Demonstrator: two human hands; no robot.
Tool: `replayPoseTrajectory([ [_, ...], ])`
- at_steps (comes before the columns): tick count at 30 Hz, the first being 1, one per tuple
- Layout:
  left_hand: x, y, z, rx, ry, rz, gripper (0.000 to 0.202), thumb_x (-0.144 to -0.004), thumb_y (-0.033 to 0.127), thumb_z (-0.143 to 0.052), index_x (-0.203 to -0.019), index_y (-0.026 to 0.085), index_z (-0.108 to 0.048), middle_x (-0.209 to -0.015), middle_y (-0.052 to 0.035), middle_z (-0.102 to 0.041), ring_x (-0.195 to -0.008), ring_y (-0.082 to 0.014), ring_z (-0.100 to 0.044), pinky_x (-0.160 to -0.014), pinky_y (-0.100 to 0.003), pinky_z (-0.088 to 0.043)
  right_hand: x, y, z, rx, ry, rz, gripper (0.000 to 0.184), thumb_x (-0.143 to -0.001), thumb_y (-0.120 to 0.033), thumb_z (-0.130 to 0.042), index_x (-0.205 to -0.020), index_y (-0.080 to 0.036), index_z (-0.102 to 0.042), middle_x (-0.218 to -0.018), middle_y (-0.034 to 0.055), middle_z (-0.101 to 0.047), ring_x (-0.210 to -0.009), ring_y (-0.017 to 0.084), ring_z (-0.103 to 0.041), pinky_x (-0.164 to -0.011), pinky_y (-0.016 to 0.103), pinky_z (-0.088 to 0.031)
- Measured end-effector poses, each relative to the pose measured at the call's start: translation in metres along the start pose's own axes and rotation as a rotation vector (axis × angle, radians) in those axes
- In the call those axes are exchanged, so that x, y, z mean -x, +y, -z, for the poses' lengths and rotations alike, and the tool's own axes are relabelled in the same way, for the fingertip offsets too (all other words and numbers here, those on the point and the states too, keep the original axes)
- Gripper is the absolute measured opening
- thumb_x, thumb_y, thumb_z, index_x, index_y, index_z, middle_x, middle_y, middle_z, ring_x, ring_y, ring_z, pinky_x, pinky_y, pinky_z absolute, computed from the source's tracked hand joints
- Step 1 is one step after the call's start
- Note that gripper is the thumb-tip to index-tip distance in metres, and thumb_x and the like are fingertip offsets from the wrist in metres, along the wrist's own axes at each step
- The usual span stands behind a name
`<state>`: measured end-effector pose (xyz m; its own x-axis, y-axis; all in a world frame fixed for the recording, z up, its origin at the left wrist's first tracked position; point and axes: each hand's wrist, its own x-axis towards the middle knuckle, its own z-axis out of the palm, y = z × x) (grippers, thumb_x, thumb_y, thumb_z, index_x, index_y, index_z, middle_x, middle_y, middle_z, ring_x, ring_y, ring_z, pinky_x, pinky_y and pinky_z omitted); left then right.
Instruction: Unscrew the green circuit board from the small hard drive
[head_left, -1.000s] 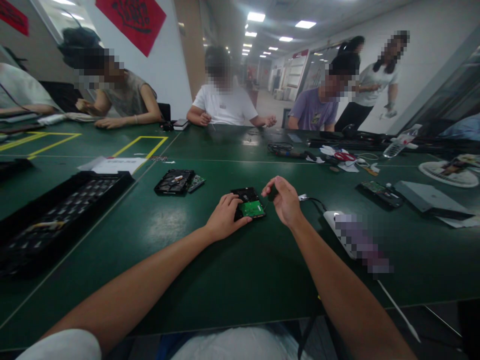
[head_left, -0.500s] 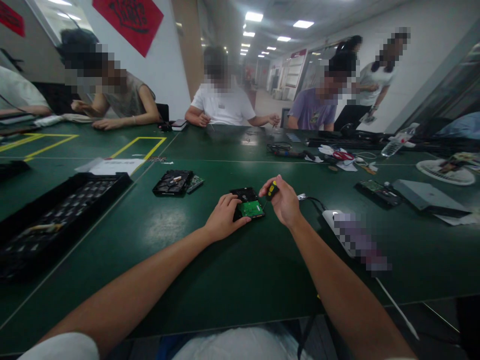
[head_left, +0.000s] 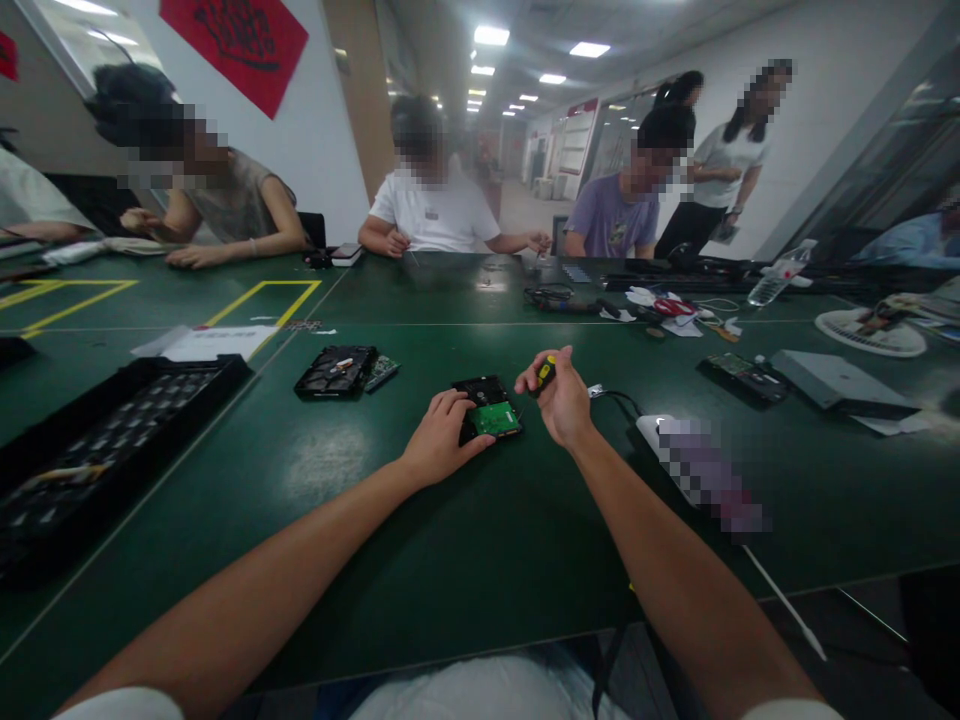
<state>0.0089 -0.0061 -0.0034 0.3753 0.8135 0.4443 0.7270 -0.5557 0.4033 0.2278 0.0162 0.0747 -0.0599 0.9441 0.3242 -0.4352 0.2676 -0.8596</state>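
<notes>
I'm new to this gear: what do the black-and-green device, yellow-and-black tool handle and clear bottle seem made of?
Black-and-green device: perhaps dull black metal; its flat green part suggests circuit board.
Tool handle: probably plastic or rubber, finish unclear, judging by its two colours.
Clear bottle: likely glossy plastic, being see-through with highlights.

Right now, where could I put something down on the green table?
Bare green table shows between the forearms, nearer than the held drive, and between the black tray and left forearm. It's crowded far right, around the bottle.
</notes>
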Motion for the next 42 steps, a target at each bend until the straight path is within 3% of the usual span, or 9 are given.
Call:
replayPoseTrajectory([
  [2, 0.0000, 0.0000, 0.0002, -0.001, 0.000, -0.002, 0.058, -0.089, 0.058, -0.073, -0.130, 0.021, -0.059, -0.140, -0.0153, -0.056, -0.140, -0.0366, -0.045, -0.116, -0.060, -0.044, 0.0012, -0.0006, -0.0004, 0.006, -0.016, -0.009, 0.057, -0.089, -0.083, -0.050, -0.085, -0.027, -0.058, -0.062, -0.0039, -0.051, -0.064, 0.018, -0.061, -0.069, 0.035, -0.051],
  [8, 0.0004, 0.0001, 0.0000, 0.010, 0.006, 0.001, 0.058, -0.089, 0.059, -0.073, -0.130, 0.021, -0.059, -0.139, -0.0154, -0.057, -0.140, -0.0365, -0.045, -0.117, -0.060, -0.043, 0.0043, -0.0005, -0.0025, 0.040, -0.059, 0.032, 0.037, -0.092, -0.062, -0.066, -0.091, -0.028, -0.053, -0.066, -0.0075, -0.054, -0.063, 0.015, -0.062, -0.071, 0.032, -0.049],
  [16, 0.0010, 0.0001, 0.0000, 0.004, 0.006, -0.004, 0.057, -0.089, 0.058, -0.073, -0.131, 0.022, -0.059, -0.140, -0.0148, -0.056, -0.141, -0.0366, -0.044, -0.117, -0.060, -0.043, 0.0041, -0.0032, -0.0042, 0.051, -0.056, 0.000, 0.047, -0.093, -0.070, -0.058, -0.084, -0.024, -0.065, -0.077, -0.0006, -0.065, -0.073, 0.016, -0.066, -0.074, 0.033, -0.053],
  [21, 0.0010, -0.0005, -0.0003, -0.006, 0.003, -0.002, 0.058, -0.089, 0.058, -0.073, -0.131, 0.021, -0.059, -0.141, -0.0151, -0.056, -0.142, -0.0368, -0.044, -0.118, -0.059, -0.043, 0.0033, -0.0027, -0.0018, 0.057, -0.057, -0.008, 0.050, -0.095, -0.071, -0.055, -0.089, -0.024, -0.071, -0.076, 0.0004, -0.065, -0.073, 0.016, -0.066, -0.075, 0.033, -0.053],
  [30, 0.0008, -0.0010, -0.0004, 0.014, 0.011, 0.007, 0.058, -0.088, 0.059, -0.073, -0.130, 0.022, -0.059, -0.141, -0.0151, -0.056, -0.142, -0.0371, -0.044, -0.117, -0.060, -0.043, 0.0050, -0.0004, -0.0024, 0.098, -0.057, 0.006, 0.033, -0.088, -0.055, -0.075, -0.092, -0.025, -0.061, -0.080, -0.0031, -0.068, -0.075, 0.014, -0.065, -0.077, 0.029, -0.051],
  [37, 0.0002, -0.0022, -0.0009, -0.004, 0.002, -0.001, 0.058, -0.088, 0.060, -0.073, -0.129, 0.021, -0.059, -0.140, -0.0157, -0.056, -0.140, -0.0372, -0.045, -0.116, -0.060, -0.044, 0.0021, -0.0016, -0.0033, 0.022, -0.072, 0.001, 0.044, -0.096, -0.065, -0.056, -0.087, -0.023, -0.066, -0.074, 0.0002, -0.065, -0.073, 0.018, -0.065, -0.075, 0.034, -0.052],
  [42, 0.0003, -0.0010, -0.0007, -0.025, -0.010, 0.005, 0.060, -0.089, 0.059, -0.072, -0.132, 0.019, -0.058, -0.141, -0.0157, -0.056, -0.140, -0.0361, -0.044, -0.118, -0.057, -0.043, 0.0021, 0.0011, -0.0036, -0.038, -0.046, -0.024, 0.052, -0.095, -0.073, -0.051, -0.083, -0.024, -0.061, -0.065, -0.0028, -0.054, -0.069, 0.018, -0.064, -0.075, 0.035, -0.051],
])
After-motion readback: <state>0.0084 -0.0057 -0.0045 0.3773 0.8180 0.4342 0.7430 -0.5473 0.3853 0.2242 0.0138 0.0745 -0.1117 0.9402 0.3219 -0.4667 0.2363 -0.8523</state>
